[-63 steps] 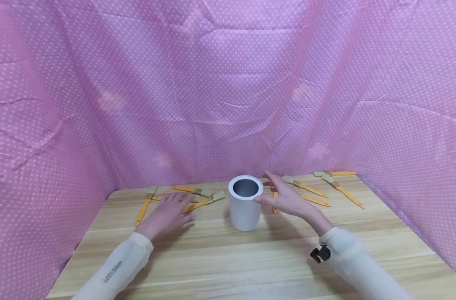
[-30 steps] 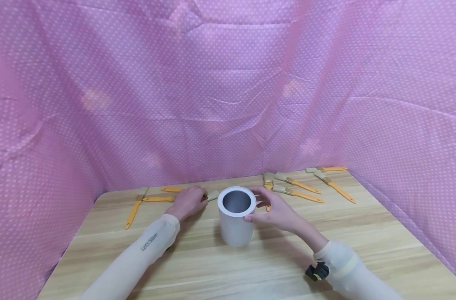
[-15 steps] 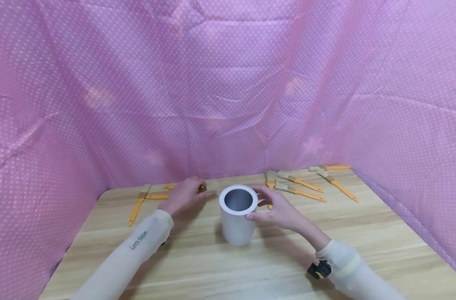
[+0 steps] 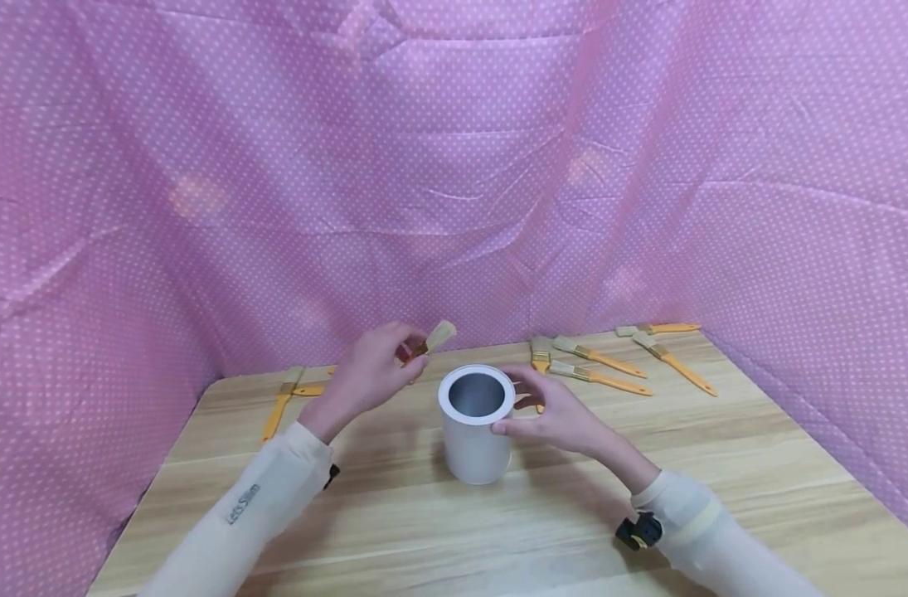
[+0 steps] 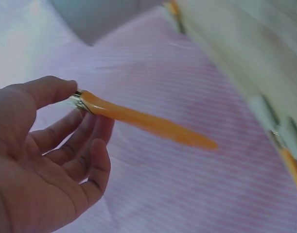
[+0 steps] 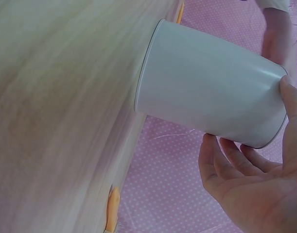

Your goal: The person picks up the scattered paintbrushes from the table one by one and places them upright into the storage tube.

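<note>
My left hand (image 4: 367, 366) is raised above the table, left of the canister. Between thumb and fingers it pinches a paintbrush (image 4: 440, 335) near the metal ferrule; the pale bristles point up and right in the head view. In the left wrist view the brush's orange handle (image 5: 153, 125) sticks out beyond the fingers. A white cylindrical canister (image 4: 478, 454) with a dark, open inside stands upright on the table. My right hand (image 4: 554, 416) grips its upper right side, thumb at the near rim and curled fingers behind, as the right wrist view of the canister (image 6: 206, 82) shows.
Several orange-handled paintbrushes lie at the back right, among them one brush (image 4: 681, 371) near the edge. Further left lie a slanted brush (image 4: 278, 414) and a partly hidden brush (image 4: 309, 390). A pink dotted cloth (image 4: 454, 207) encloses the wooden table (image 4: 454, 539).
My left hand reached down among the left brushes, took one and lifted it off the table. My right hand came to the canister's rim and took hold; the canister now sits slightly nearer.
</note>
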Demonstrator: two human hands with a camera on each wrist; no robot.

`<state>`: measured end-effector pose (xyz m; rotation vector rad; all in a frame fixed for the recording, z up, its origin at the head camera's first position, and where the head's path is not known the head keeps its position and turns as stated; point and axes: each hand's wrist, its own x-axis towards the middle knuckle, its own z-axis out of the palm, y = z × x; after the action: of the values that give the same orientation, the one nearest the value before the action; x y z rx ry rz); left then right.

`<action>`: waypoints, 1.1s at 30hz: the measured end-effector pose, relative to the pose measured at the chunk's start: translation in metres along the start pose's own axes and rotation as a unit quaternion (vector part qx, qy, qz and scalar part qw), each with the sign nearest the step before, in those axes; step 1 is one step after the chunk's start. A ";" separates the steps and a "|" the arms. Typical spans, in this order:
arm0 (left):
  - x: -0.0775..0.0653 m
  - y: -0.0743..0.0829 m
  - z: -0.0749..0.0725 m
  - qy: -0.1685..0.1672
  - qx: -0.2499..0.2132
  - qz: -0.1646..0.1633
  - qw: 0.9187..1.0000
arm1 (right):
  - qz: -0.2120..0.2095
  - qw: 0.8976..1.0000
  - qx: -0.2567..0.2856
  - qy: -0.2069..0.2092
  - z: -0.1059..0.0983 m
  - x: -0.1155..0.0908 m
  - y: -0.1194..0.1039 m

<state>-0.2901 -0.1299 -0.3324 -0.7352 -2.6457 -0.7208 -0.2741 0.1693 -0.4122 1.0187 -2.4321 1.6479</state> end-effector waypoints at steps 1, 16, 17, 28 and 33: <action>0.000 0.005 -0.004 0.004 -0.020 0.005 1.000 | 0.001 1.000 0.000 0.000 0.000 0.000 0.000; 0.001 0.058 -0.032 0.089 -0.262 0.092 0.956 | 0.005 1.000 -0.017 0.000 -0.001 0.002 0.002; 0.001 0.060 -0.031 0.092 -0.275 0.091 0.953 | 0.005 1.000 -0.016 0.000 0.000 0.002 0.002; 0.000 0.042 -0.002 0.036 -0.303 0.026 0.952 | 0.021 1.000 -0.006 0.002 0.002 0.006 -0.002; -0.005 0.029 0.015 0.010 -0.289 0.011 0.957 | 0.014 1.000 0.012 -0.002 0.004 0.006 -0.026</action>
<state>-0.2728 -0.1022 -0.3359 -0.8859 -2.4041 -1.5144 -0.2636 0.1577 -0.3902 0.9957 -2.4459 1.6900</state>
